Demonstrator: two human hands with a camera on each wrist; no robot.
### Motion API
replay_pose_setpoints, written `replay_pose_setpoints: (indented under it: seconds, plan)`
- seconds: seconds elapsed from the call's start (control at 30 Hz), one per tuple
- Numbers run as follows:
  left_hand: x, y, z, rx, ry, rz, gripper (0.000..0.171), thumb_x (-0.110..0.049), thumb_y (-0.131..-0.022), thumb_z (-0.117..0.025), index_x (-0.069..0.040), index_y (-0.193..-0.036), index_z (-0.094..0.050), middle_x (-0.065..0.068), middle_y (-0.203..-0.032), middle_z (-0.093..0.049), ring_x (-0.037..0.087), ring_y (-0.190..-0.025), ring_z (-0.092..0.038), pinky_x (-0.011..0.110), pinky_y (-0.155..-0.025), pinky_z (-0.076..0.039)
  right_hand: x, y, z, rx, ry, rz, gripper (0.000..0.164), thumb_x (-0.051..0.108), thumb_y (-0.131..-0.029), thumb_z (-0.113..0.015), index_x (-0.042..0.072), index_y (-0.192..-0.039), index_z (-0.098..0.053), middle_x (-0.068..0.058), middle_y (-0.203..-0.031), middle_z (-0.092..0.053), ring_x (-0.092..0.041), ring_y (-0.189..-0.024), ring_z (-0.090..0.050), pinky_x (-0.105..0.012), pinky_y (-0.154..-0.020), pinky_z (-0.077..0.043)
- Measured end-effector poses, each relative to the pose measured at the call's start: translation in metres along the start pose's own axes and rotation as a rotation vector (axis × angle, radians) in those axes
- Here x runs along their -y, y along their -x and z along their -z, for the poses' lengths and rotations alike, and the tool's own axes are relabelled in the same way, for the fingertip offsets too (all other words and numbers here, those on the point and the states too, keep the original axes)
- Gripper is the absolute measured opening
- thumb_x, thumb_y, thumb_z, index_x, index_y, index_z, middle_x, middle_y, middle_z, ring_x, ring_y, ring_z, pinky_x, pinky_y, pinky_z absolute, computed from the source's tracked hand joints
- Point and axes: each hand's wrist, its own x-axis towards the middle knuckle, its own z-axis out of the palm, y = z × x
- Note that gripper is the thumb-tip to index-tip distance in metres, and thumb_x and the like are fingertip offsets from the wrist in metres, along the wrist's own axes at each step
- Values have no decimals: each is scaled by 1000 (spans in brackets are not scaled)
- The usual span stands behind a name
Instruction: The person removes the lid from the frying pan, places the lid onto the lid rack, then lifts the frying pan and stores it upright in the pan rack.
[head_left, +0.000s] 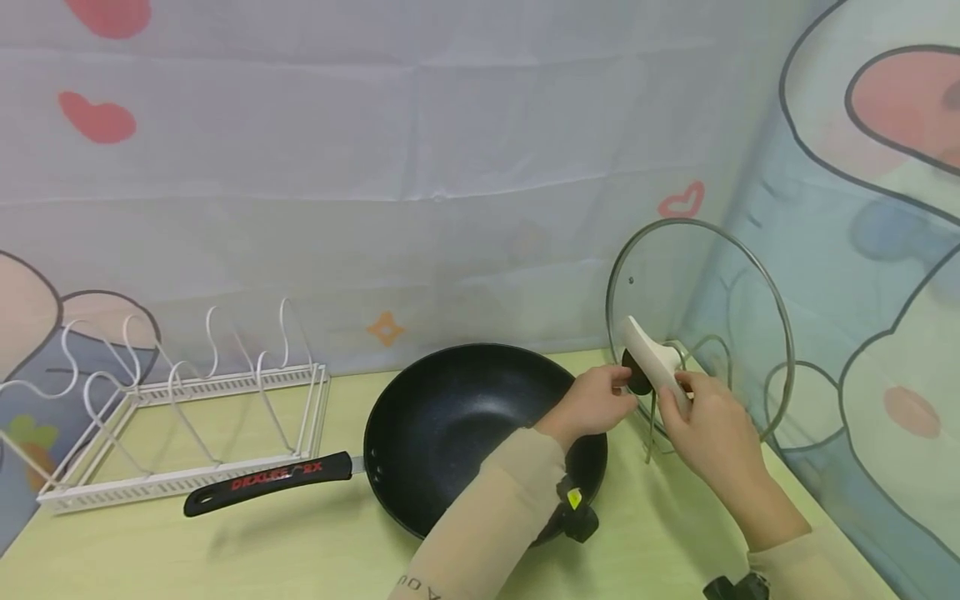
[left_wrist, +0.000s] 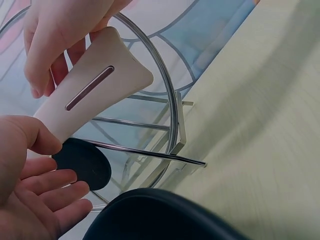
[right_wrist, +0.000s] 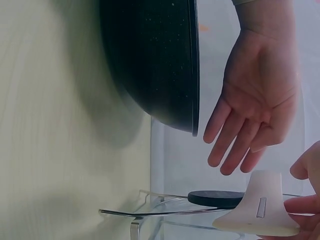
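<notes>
A large glass lid (head_left: 701,287) with a metal rim stands upright in a thin metal stand (left_wrist: 184,159) on the right. Its flared white handle (head_left: 656,358) carries a narrow slot, and a round black disc (left_wrist: 84,164) shows beside it. My right hand (head_left: 712,425) holds this handle, fingers behind its far side. Close to the handle's other end is my left hand (head_left: 596,404), palm turned towards it, fingers loosely extended. To the left sits a black wok (head_left: 465,417), partly covered by my left forearm in the head view.
The wok's long black handle (head_left: 270,483) points left, its end near a white wire rack (head_left: 187,479) with curved dividers. Patterned cloth (head_left: 435,200) hangs behind and along the right side. All stand on a pale yellow-green table (head_left: 300,558).
</notes>
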Motion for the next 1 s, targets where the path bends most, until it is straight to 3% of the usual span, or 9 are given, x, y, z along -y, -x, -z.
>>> replay_pose_setpoints:
  seconds: [0.33, 0.7, 0.9, 1.0]
  plan:
    - [-3, 10, 8, -17, -43, -26, 47, -19, -91, -53, -8, -137, -50, 1, -139, -52, 19, -123, -55, 26, -96, -47, 5, 5, -2, -59, 30, 30, 41, 26, -93, -53, -8, -115, -59, -30, -108, -57, -42, -84, -59, -52, -60, -49]
    - [0, 20, 19, -36, -98, -30, 48, -23, -90, -53, -11, -137, -50, 3, -137, -55, 22, -120, -57, 27, -94, -48, 12, 10, -4, -118, -18, 94, 37, 21, -89, -59, -7, -113, -60, -29, -112, -59, -44, -102, -53, -57, -77, -44]
    - [5, 25, 25, -57, -154, -41, 49, -21, -89, -52, -8, -136, -50, 5, -135, -56, 19, -123, -54, 25, -97, -46, 16, 11, -9, -183, -28, 169, 34, 17, -85, -63, -8, -108, -61, -28, -107, -60, -45, -101, -53, -56, -85, -42]
    - [6, 27, 27, -54, -173, -32, 49, -22, -89, -53, -9, -136, -50, 5, -134, -56, 18, -119, -57, 24, -92, -48, 17, 12, -12, -225, -33, 211, 32, 15, -83, -65, -8, -104, -63, -28, -105, -62, -45, -101, -54, -55, -87, -42]
